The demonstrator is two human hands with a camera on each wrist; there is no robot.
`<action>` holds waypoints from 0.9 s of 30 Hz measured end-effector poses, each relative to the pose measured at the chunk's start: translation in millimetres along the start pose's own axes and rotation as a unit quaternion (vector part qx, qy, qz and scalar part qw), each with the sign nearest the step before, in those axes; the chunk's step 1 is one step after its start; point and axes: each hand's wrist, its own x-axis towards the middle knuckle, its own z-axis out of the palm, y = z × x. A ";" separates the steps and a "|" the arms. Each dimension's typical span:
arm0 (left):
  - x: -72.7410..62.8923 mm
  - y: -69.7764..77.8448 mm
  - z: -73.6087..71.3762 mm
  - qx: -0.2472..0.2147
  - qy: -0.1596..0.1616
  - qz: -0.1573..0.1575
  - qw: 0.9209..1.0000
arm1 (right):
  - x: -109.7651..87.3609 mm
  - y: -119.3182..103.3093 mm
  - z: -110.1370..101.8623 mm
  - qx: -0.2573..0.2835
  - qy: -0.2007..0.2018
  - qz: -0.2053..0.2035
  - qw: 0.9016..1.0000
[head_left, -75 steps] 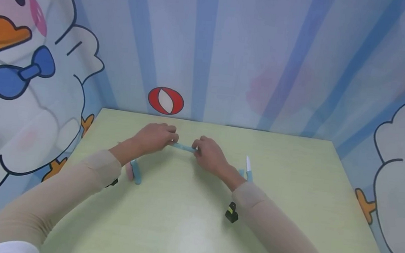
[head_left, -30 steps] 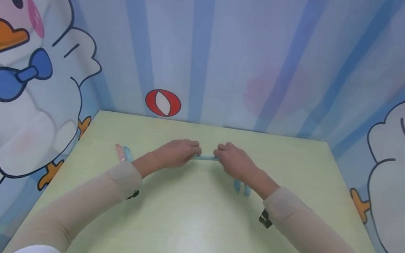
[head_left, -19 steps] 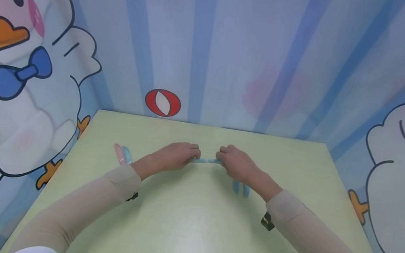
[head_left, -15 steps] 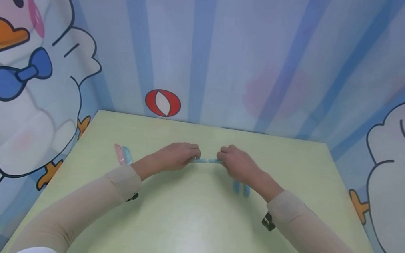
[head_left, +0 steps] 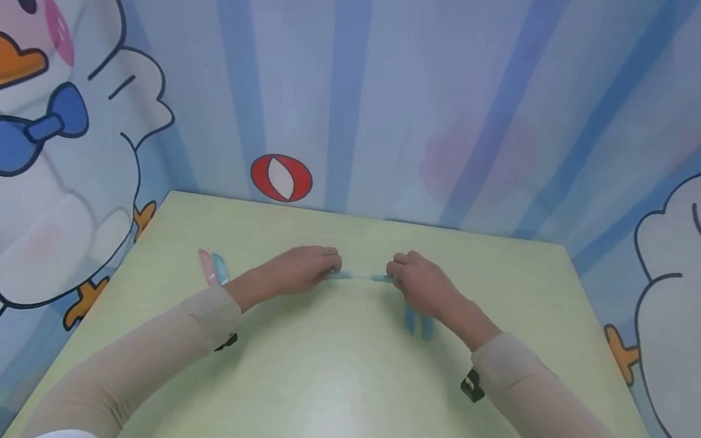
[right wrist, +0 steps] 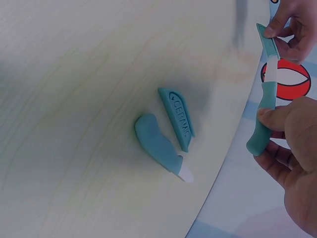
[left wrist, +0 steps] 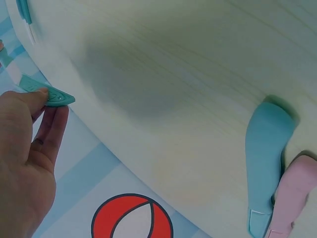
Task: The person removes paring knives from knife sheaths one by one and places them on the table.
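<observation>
Nearest on surface: spare knife w/ loose sheath beside it. Farther: fingers of R hand pinch held knife, those of L hand pinch held sheath, bare blade btwn. Step looks like unsheathing; next prob. needs straight pull.

I can make out a plain beige left sleeve and right sleeve with broad, paler cuffs, a bare left hand and right hand, and small blackish blocks beneath the cuffs.
</observation>
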 end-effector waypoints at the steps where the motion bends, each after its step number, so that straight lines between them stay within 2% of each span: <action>1: 0.1 -1.0 0.4 -0.001 0.003 0.000 1.000 | -0.4 1.0 0.2 0.004 0.004 -0.001 1.000; 14: 0.4 -5.0 -4.4 -0.045 0.035 -0.012 0.998 | -0.5 8.3 -4.7 0.045 0.032 0.005 0.998; 27: 3.0 -13.1 -0.8 -0.079 0.070 -0.023 0.994 | -2.6 17.0 -10.0 0.065 0.068 0.003 0.996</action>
